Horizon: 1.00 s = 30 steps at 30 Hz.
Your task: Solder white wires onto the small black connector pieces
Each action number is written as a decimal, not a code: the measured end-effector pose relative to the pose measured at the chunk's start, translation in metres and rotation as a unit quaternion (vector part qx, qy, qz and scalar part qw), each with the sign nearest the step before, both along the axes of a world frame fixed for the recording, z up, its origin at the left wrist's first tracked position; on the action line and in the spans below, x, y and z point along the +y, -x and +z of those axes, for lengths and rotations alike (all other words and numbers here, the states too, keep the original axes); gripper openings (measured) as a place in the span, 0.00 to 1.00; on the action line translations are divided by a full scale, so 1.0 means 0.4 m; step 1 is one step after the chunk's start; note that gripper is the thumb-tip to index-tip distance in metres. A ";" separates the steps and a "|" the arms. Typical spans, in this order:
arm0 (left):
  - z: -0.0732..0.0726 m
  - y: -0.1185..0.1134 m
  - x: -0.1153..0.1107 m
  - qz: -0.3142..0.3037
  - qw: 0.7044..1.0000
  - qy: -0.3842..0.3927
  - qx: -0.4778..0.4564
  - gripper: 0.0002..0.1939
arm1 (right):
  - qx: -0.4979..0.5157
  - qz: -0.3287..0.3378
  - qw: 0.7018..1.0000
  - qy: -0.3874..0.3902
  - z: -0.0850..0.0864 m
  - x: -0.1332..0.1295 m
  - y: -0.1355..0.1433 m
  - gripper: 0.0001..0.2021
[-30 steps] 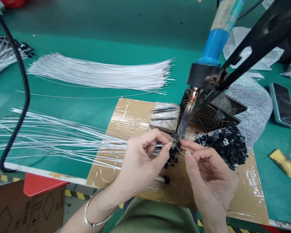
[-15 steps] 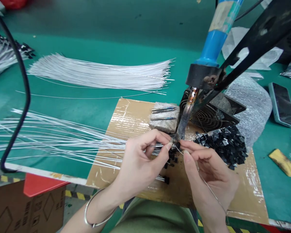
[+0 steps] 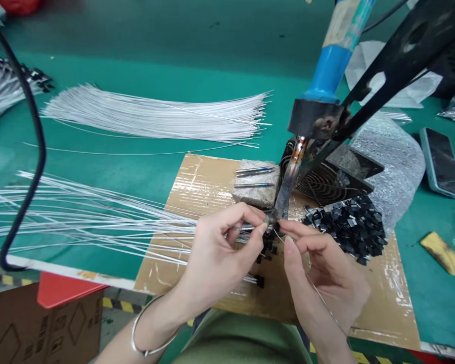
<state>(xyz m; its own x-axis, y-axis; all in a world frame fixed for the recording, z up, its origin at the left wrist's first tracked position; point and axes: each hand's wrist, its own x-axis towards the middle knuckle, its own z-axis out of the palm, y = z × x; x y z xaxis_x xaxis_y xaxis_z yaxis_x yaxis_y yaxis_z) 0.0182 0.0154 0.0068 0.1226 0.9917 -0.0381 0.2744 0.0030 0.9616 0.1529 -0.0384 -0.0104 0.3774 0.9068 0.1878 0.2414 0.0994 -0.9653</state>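
Observation:
Beneath the tip of a blue-handled soldering iron [image 3: 322,76], my left hand [image 3: 227,247] pinches a white wire, its thumb and forefinger closed near the iron's tip. My right hand [image 3: 322,273] is just to the right, with a thin solder wire [image 3: 322,298] between its fingers; the wire curves down past the palm. A small black piece [image 3: 276,227] sits between the two hands at the tip. Several white wires with black ends [image 3: 259,281] lie under and beside my left hand on the cardboard [image 3: 382,303].
Black parts [image 3: 352,225] are heaped right of the hands, behind them a black fan [image 3: 322,182]. A stone block [image 3: 256,184] holds metal tips. White wires [image 3: 155,116] lie at the back, a phone [image 3: 442,162] and yellow sponge [image 3: 443,253] at right. A black cable [image 3: 38,131] hangs left.
My right hand has shifted slightly left, and the soldering iron appears a little further left. My left hand keeps nearly the same place and pinch.

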 end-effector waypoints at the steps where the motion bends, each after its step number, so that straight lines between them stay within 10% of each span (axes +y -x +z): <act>1: 0.000 0.000 0.000 0.000 1.000 0.000 0.001 0.06 | -0.009 -0.003 1.000 -0.005 -0.001 0.000 0.001 0.08; 30: 0.006 0.000 -0.001 -0.005 1.000 -0.016 0.010 0.06 | -0.098 -0.022 0.994 -0.039 -0.001 0.000 0.011 0.06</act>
<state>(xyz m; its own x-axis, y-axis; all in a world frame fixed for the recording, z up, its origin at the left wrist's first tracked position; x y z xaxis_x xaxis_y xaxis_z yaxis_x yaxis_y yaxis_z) 0.0184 0.0149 0.0090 0.1329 0.9911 -0.0097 0.2942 -0.0301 0.9553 0.1486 -0.0385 -0.0106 0.3663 0.8695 0.3314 0.4297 0.1578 -0.8891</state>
